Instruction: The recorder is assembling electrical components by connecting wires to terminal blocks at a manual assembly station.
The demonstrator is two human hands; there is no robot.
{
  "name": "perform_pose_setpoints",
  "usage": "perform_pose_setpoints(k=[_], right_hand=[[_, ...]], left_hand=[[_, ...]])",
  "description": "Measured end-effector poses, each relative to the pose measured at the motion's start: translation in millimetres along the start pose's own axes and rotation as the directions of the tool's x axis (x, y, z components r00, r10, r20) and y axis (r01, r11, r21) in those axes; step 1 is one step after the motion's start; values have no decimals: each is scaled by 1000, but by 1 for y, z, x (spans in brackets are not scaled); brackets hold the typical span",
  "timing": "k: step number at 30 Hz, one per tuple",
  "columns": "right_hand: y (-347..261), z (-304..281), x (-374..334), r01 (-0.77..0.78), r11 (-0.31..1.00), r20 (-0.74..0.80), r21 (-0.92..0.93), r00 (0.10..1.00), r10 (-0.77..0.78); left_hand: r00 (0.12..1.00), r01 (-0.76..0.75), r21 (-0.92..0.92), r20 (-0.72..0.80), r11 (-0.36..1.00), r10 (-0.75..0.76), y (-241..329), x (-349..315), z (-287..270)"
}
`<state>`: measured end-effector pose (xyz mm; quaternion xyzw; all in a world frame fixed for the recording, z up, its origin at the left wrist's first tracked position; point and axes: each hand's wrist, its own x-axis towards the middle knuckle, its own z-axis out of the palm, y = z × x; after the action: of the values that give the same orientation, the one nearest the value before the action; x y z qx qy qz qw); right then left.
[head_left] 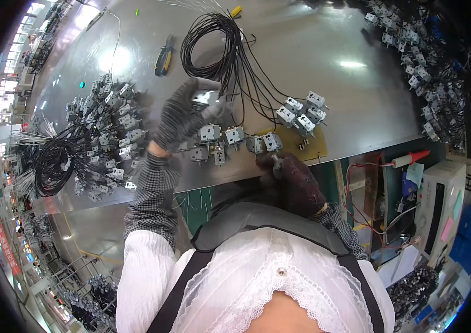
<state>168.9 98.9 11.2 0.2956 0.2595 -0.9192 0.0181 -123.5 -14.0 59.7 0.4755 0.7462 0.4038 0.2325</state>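
Nearby, a loose coil of black cable (210, 50) lay just beyond the left hand (183, 116), its strands fanning toward a group of small grey housings (304, 115) at the right. Yellow-and-black pliers (163, 58) rested to the left of that coil, their nose pointing away from the person. A broad bunch of wired housings (110, 133) crowded the left of the bench, with a second black coil (55, 166) at its outer side. Between the two hands a short row of further housings (234, 135) stood close to the near edge, some just beside the left hand, so room there was tight.

The left hand, in a striped dark glove, had its fingers wrapped about a grey metal box (205, 98), over the bench on the near side of the coil. Its bright face was turned toward the person; blur hid which way the long axis ran. The right hand (300, 182), in a dark maroon glove, was at the bench's edge, near a yellowish plate (317, 145); whether its fingers gripped anything I could not tell.

The bench (357, 100) was smooth, grey and shiny, with patches of glare. A heap of similar housings (413, 61) covered its far right. Below that stood a pale instrument (438, 205), near a red probe (411, 159), and racks of parts (99, 291) stood at the lower left.
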Motion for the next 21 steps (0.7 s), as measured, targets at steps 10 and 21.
perform_pose_setpoints(k=[10, 21], right_hand=[[-25, -23, 9, 476, 845, -55, -246, 863, -502], [-26, -28, 2, 259, 471, -72, -843, 813, -577]], left_hand=[[997, -64, -426, 0, 902, 71, -3, -7, 118], [942, -43, 267, 331, 963, -50, 11, 0, 104]])
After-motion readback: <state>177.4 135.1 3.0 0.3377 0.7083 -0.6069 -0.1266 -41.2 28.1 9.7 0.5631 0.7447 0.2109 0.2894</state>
